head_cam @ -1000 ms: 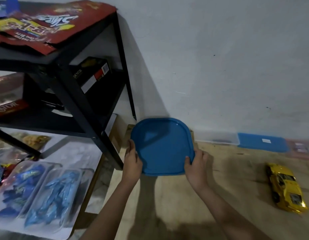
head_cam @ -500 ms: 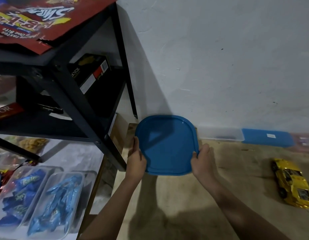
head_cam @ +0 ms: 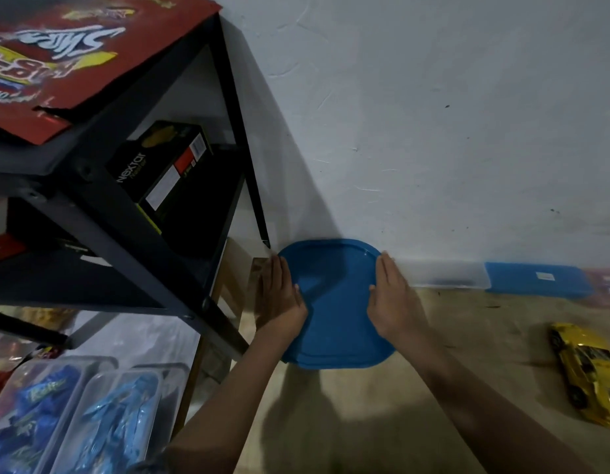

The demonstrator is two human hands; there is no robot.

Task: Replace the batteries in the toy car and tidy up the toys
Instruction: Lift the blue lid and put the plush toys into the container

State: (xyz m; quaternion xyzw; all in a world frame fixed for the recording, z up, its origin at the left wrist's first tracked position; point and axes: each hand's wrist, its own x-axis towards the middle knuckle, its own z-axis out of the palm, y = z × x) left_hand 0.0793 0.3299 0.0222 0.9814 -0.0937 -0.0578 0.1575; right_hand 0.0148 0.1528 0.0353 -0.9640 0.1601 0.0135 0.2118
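Note:
A blue lid of a container lies on the wooden surface against the white wall. My left hand lies along its left edge with straight fingers. My right hand rests on its right side, fingers straight and flat on the lid. What is under the lid is hidden. A yellow toy car lies on the wood at the far right, apart from both hands.
A black metal shelf rack stands at the left with snack boxes; its leg ends close to the lid. A clear box with a blue lid lies along the wall. Trays of blue snack packets sit at lower left.
Both hands have slid forward along the lid's sides, and their fingers have straightened from gripping its near edge. The view has drawn closer.

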